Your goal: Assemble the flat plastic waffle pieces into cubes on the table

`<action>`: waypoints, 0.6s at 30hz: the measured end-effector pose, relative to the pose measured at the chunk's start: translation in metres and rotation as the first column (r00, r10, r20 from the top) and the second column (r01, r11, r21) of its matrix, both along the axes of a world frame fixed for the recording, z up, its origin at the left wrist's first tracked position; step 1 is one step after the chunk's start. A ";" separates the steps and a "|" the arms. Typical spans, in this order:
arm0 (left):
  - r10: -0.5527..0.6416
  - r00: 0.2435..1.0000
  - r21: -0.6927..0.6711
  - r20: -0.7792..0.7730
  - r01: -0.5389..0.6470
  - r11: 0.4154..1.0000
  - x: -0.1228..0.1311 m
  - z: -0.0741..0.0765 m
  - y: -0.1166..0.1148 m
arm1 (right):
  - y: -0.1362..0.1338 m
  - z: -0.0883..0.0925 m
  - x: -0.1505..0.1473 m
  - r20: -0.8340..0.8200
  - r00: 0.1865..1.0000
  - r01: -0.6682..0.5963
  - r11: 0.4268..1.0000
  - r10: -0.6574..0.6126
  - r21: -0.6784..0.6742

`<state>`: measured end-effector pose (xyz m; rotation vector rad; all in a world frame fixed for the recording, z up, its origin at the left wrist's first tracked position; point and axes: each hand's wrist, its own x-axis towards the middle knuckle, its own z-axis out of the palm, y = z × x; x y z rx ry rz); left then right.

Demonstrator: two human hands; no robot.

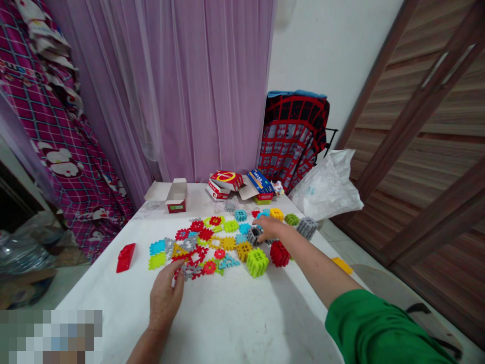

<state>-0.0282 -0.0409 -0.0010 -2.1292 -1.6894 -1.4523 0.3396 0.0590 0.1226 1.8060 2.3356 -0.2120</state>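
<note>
My left hand [166, 290] is low over the near left edge of the spread of toothed plastic building pieces. Its fingers are stretched and apart, beside a red toothed piece [197, 257] and a yellow triangular piece [179, 249]. My right hand [270, 228] reaches across the far right side of the spread. Its fingers and thumb are apart around the edge of a grey cube [253, 235], partly covered by the hand; whether they touch it is unclear. Near that arm stand a lime green cube [257, 262], a red cube [279, 254] and a dark yellow cube [243, 251].
Opened cardboard boxes, including a red box [226, 180], a blue box [260, 182] and a white-lined box [176, 196], line the table's [223, 323] back. A red plastic part [126, 257] lies left. A white bag [326, 187] is beyond the right edge.
</note>
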 end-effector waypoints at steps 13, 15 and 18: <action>0.012 0.998 0.051 -0.067 -0.008 0.999 -0.001 0.000 0.002 | -0.001 0.010 0.002 0.082 0.997 -0.006 0.999 0.010 -0.049; 0.009 0.998 0.041 -0.067 -0.007 0.999 -0.002 0.001 0.002 | -0.002 0.007 -0.001 0.075 0.997 -0.007 0.999 0.011 -0.052; 0.006 0.998 0.036 -0.067 -0.003 0.999 -0.002 0.000 0.002 | -0.002 0.005 -0.004 0.076 0.997 0.000 0.998 0.005 -0.061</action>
